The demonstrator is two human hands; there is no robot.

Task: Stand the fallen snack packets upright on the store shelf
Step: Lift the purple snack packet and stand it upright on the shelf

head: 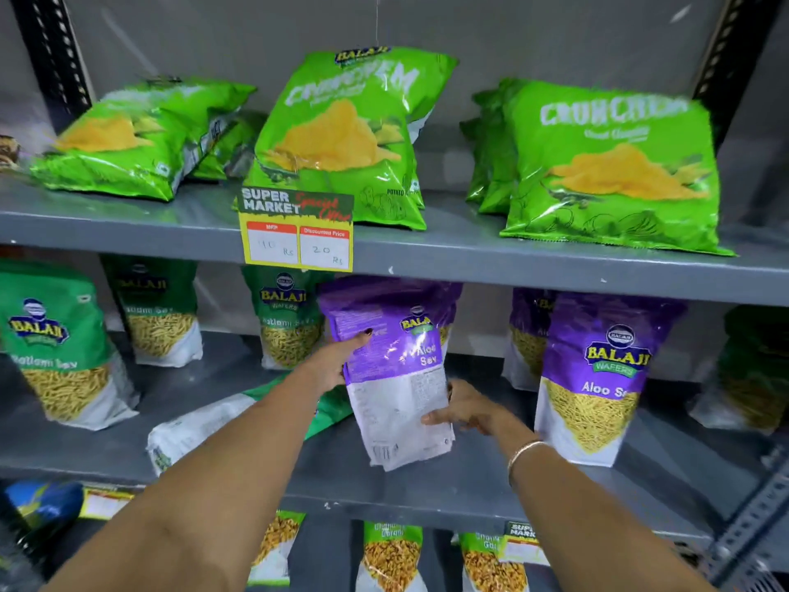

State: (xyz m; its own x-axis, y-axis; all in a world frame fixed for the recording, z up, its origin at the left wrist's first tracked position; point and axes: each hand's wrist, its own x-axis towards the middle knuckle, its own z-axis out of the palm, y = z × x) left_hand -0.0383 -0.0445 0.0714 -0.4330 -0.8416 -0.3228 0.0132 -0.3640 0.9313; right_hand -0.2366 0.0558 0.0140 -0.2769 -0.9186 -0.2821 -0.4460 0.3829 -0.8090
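Note:
A purple Aloo Sev packet (397,369) stands tilted on the middle shelf (469,489), its back panel partly turned to me. My left hand (333,365) grips its upper left side. My right hand (465,410) holds its lower right edge. Under my left forearm a green Ratlami Sev packet (205,429) lies flat on the same shelf. On the top shelf (469,254), a green Crunchem chips packet (124,143) lies fallen at the left, while others (341,138) lean against the back wall.
Upright green Ratlami Sev packets (55,348) stand at the left and an upright purple Aloo Sev packet (597,378) at the right. A yellow price card (296,232) hangs from the top shelf's edge. More packets (390,557) fill the bottom shelf.

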